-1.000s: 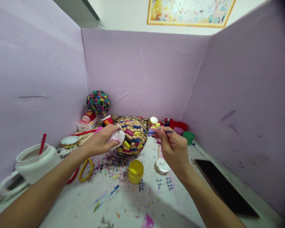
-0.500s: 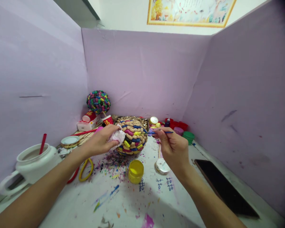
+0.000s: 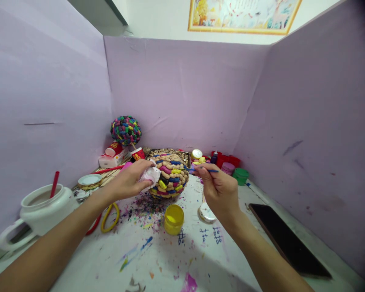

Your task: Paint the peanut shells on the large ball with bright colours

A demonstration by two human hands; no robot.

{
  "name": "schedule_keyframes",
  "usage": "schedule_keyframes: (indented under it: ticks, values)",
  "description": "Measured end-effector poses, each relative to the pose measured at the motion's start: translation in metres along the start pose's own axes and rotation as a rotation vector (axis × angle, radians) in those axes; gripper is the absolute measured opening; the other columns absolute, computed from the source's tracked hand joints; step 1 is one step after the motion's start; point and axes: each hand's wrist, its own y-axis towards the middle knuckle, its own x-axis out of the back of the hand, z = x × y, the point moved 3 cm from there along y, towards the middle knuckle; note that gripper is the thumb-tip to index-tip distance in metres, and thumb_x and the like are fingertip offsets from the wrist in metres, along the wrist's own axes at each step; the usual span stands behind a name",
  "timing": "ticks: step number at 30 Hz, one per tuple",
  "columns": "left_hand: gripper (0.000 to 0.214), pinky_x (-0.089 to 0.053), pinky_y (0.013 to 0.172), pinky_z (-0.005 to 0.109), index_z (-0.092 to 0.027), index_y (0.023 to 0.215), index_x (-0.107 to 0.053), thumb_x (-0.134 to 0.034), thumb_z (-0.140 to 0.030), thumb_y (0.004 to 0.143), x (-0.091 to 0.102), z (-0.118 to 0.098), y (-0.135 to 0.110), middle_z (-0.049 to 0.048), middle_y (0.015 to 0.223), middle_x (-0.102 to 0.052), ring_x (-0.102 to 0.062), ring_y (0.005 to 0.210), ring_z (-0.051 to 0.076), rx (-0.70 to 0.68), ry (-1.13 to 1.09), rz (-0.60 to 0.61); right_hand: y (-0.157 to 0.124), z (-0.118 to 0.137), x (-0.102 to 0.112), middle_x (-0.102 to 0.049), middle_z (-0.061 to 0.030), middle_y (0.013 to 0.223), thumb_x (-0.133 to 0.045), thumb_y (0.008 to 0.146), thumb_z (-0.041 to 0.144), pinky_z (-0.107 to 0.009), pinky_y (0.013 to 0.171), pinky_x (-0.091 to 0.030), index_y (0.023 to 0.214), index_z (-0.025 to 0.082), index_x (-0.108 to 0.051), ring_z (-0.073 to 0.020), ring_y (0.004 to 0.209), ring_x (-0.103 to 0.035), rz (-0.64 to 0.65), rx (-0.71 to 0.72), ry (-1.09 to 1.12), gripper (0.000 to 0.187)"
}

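Note:
A ball covered in peanuts (image 3: 169, 178) rests on the table, some of its shells painted yellow, blue, magenta and black, others bare. My left hand (image 3: 136, 178) is closed on a crumpled white tissue (image 3: 152, 175) pressed against the ball's left side. Pinched in my right hand (image 3: 219, 186) is a thin blue paintbrush (image 3: 211, 170), its tip at a yellow peanut on the ball's right front. An open jar of yellow paint (image 3: 174, 220) stands just in front of the ball. A round lid (image 3: 207, 213) lies beneath my right hand.
At left stand a white mug (image 3: 50, 209) with a red stick in it and scissors (image 3: 111, 217). A finished-looking multicoloured ball (image 3: 126, 130) sits at the back left. Behind lies a tray of peanut shells (image 3: 182, 155). Paint pots (image 3: 241, 176) and a black phone (image 3: 288, 239) are at right.
My right hand has shifted slightly left with the paintbrush, its tip still at the yellow peanut. My left hand and the ball have stayed put.

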Motion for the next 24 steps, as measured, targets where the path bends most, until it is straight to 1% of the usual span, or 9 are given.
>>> schedule_keyframes:
  ticks: [3, 7, 14, 19, 24]
  values:
    - [0.042, -0.041, 0.1, 0.042, -0.019, 0.121, -0.048, -0.057, -0.033, 0.082, -0.0002, 0.0008, -0.0002, 0.0111, 0.124, -0.057, -0.053, 0.116, 0.028, 0.006, 0.007, 0.009, 0.0002, 0.0005, 0.0004, -0.073, -0.0051, 0.075, -0.048, 0.09, 0.026, -0.029, 0.06, -0.053, 0.084, 0.018, -0.065, -0.0176, 0.067, -0.069, 0.005, -0.004, -0.022, 0.02]
    - [0.044, -0.04, 0.101, 0.042, -0.019, 0.123, -0.046, -0.057, -0.033, 0.083, -0.0012, 0.0022, -0.0008, 0.0114, 0.125, -0.056, -0.051, 0.117, 0.027, 0.007, 0.01, 0.018, 0.0003, 0.0, 0.0, -0.072, -0.0051, 0.075, -0.048, 0.09, 0.027, -0.029, 0.059, -0.053, 0.084, 0.018, -0.065, -0.0173, 0.065, -0.068, 0.001, -0.027, 0.005, 0.02]
    - [0.043, -0.042, 0.1, 0.042, -0.021, 0.122, -0.048, -0.057, -0.033, 0.082, -0.0003, 0.0011, -0.0003, 0.0106, 0.125, -0.057, -0.053, 0.116, 0.028, 0.006, 0.006, 0.002, -0.0002, 0.0028, -0.0007, -0.071, -0.0037, 0.071, -0.048, 0.091, 0.026, -0.027, 0.058, -0.053, 0.082, 0.018, -0.065, -0.0163, 0.065, -0.069, 0.018, -0.012, 0.004, 0.02]
    - [0.043, -0.041, 0.101, 0.042, -0.021, 0.122, -0.047, -0.057, -0.033, 0.082, 0.0002, 0.0009, -0.0001, 0.0107, 0.125, -0.057, -0.052, 0.117, 0.028, 0.011, 0.012, 0.01, 0.0006, 0.0003, 0.0005, -0.072, -0.004, 0.072, -0.049, 0.09, 0.026, -0.029, 0.058, -0.054, 0.083, 0.019, -0.065, -0.0173, 0.065, -0.07, -0.031, -0.034, 0.016, 0.019]
    - [0.043, -0.042, 0.1, 0.043, -0.021, 0.122, -0.048, -0.057, -0.032, 0.081, 0.0003, 0.0014, -0.0006, 0.0104, 0.124, -0.057, -0.053, 0.116, 0.028, 0.012, 0.0, 0.001, 0.001, -0.003, 0.0008, -0.073, -0.0059, 0.074, -0.049, 0.09, 0.027, -0.03, 0.057, -0.054, 0.083, 0.018, -0.065, -0.0187, 0.065, -0.07, -0.053, -0.045, -0.01, 0.019]
